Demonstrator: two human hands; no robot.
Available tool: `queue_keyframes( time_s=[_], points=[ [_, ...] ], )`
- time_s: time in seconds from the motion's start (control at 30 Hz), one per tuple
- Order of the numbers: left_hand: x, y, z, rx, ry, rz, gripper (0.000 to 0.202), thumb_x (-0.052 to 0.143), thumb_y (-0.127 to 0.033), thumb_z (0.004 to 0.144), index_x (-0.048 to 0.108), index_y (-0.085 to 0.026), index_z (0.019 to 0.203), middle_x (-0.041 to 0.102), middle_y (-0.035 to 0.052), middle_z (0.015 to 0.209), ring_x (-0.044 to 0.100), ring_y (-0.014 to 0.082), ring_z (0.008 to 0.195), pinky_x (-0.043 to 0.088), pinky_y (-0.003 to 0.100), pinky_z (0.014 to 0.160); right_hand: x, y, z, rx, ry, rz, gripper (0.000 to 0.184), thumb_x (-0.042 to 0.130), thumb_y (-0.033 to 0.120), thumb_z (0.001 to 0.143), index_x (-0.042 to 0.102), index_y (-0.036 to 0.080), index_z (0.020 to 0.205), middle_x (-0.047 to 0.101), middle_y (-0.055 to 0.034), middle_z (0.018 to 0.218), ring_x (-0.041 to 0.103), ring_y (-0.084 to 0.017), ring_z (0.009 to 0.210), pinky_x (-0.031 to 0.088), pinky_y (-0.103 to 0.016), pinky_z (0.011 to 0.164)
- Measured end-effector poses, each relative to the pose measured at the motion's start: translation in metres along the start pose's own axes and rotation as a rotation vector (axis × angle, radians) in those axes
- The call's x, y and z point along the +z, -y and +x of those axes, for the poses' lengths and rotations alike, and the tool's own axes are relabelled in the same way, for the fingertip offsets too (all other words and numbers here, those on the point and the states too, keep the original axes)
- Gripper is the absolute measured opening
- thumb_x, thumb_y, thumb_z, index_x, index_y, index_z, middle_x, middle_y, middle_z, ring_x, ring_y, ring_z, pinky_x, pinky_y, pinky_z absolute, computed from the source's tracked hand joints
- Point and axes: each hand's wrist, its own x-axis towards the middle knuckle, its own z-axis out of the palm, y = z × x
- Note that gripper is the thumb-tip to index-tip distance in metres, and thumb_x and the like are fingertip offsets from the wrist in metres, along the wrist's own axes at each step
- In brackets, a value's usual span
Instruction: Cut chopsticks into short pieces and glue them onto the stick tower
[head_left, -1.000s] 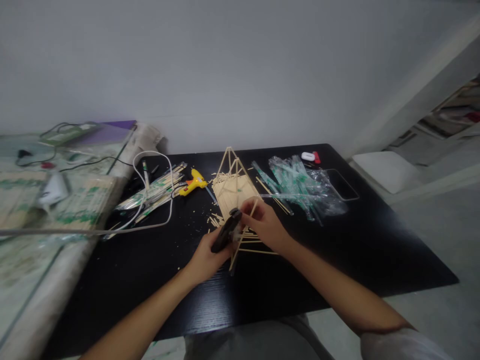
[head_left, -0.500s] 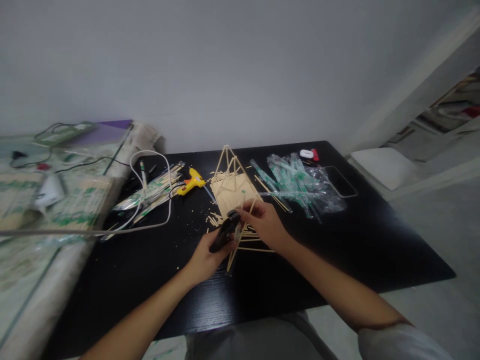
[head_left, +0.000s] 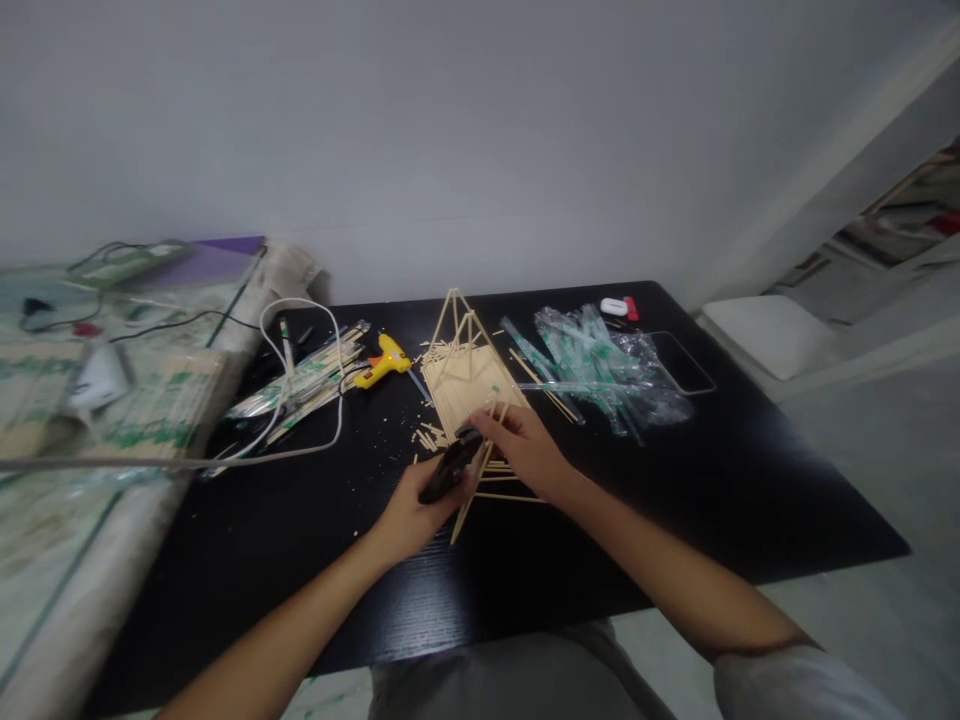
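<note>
Wooden chopsticks [head_left: 471, 500] slant between my two hands. My right hand [head_left: 529, 450] pinches them near their upper part, thumb and fingers closed. My left hand [head_left: 420, 510] is wrapped around a black hand tool [head_left: 450, 466], whose exact kind is hard to make out; its fingers also lie against the chopsticks. Just beyond my hands, a flat panel of light wooden sticks [head_left: 459, 397] lies on the black table [head_left: 405, 610]. A pointed frame of sticks [head_left: 453, 318] rises from the panel's far part. Short cut stick pieces [head_left: 429, 438] lie at its left.
A yellow glue gun [head_left: 383, 362] rests left of the panel, near wrapped chopsticks [head_left: 307, 385] and a looping white cable [head_left: 339, 400]. On the right are crumpled clear wrappers [head_left: 592, 365], a phone [head_left: 684, 362] and a white case [head_left: 613, 307]. More chopstick packs [head_left: 161, 405] lie far left.
The chopsticks have tilted slightly in my hands, and their upper ends sit closer together. Both hands stay in nearly the same place, still closed.
</note>
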Motion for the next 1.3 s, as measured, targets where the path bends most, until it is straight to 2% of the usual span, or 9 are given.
queue_keyframes(
  time_s=[0.17,0.3,0.43,0.6,0.83,0.97,1.03,1.17,1.3],
  points=[
    [-0.003,0.002,0.001,-0.018,-0.076,-0.040,0.034,0.068,-0.045,0.087,0.062,-0.014,0.072,0.049,-0.0033,0.059,0.041,0.0090,0.055,0.034,0.022,0.054,0.000,0.003,-0.004,0.034,0.054,0.049,0.042,0.066,0.057,0.086,0.072,0.015,0.087,0.056,0.0028,0.063,0.050,-0.009,0.053,0.040,-0.021,0.050],
    [-0.008,-0.002,0.005,-0.071,-0.218,-0.227,0.037,0.072,-0.050,0.084,0.064,-0.014,0.079,0.052,-0.0028,0.059,0.040,0.0074,0.050,0.031,0.021,0.047,0.000,0.006,-0.012,0.126,0.259,0.000,0.044,0.058,0.056,0.093,0.070,0.014,0.089,0.040,0.0077,0.056,0.034,-0.006,0.043,0.025,-0.019,0.040],
    [-0.010,-0.003,0.009,-0.103,-0.230,-0.333,0.041,0.077,-0.051,0.079,0.067,-0.013,0.089,0.052,-0.0043,0.054,0.041,0.0072,0.046,0.031,0.020,0.044,0.003,0.002,-0.019,0.113,0.434,-0.154,0.042,0.053,0.052,0.097,0.068,0.015,0.086,0.041,0.0071,0.055,0.036,-0.006,0.044,0.027,-0.018,0.040],
    [-0.008,-0.007,0.010,-0.131,-0.196,-0.319,0.040,0.081,-0.050,0.074,0.066,-0.013,0.080,0.051,-0.0046,0.053,0.042,0.0068,0.047,0.030,0.020,0.044,0.003,-0.002,-0.023,0.101,0.484,-0.221,0.043,0.049,0.050,0.100,0.068,0.015,0.085,0.047,0.0060,0.055,0.039,-0.007,0.043,0.030,-0.018,0.040],
    [-0.007,-0.009,0.009,-0.117,-0.276,-0.339,0.038,0.081,-0.047,0.075,0.062,-0.015,0.079,0.048,-0.0063,0.054,0.041,0.0067,0.048,0.032,0.021,0.047,-0.003,-0.006,-0.026,0.203,0.222,-0.083,0.047,0.052,0.061,0.095,0.063,0.015,0.089,0.069,-0.0025,0.066,0.065,-0.014,0.052,0.054,-0.025,0.052],
    [-0.005,-0.011,0.010,-0.112,-0.360,-0.387,0.038,0.082,-0.047,0.073,0.062,-0.015,0.080,0.047,-0.0066,0.054,0.042,0.0066,0.048,0.033,0.021,0.046,-0.017,0.002,-0.023,0.131,-0.023,-0.030,0.050,0.057,0.067,0.090,0.058,0.017,0.085,0.072,-0.0045,0.072,0.071,-0.016,0.059,0.056,-0.025,0.052],
    [-0.006,-0.012,0.011,-0.097,-0.400,-0.407,0.038,0.082,-0.046,0.073,0.061,-0.015,0.079,0.048,-0.0067,0.055,0.042,0.0065,0.047,0.035,0.021,0.046,-0.026,0.011,-0.024,0.093,-0.047,-0.058,0.050,0.057,0.069,0.089,0.055,0.019,0.084,0.068,-0.0015,0.062,0.070,-0.018,0.057,0.055,-0.026,0.050],
    [-0.009,-0.011,0.013,-0.038,-0.447,-0.444,0.033,0.081,-0.041,0.076,0.060,-0.016,0.079,0.047,-0.0071,0.056,0.042,0.0062,0.047,0.036,0.021,0.046,-0.044,0.029,-0.028,-0.009,-0.083,-0.164,0.047,0.054,0.066,0.093,0.055,0.020,0.083,0.048,0.0080,0.043,0.051,-0.011,0.036,0.040,-0.020,0.038],
    [-0.009,-0.008,0.012,-0.042,-0.441,-0.431,0.030,0.079,-0.039,0.079,0.060,-0.016,0.079,0.047,-0.0070,0.056,0.042,0.0059,0.048,0.035,0.021,0.047,-0.054,0.040,-0.028,-0.084,-0.154,-0.103,0.045,0.058,0.063,0.092,0.057,0.019,0.083,0.039,0.0103,0.046,0.032,-0.006,0.036,0.026,-0.019,0.036]
  ],
)
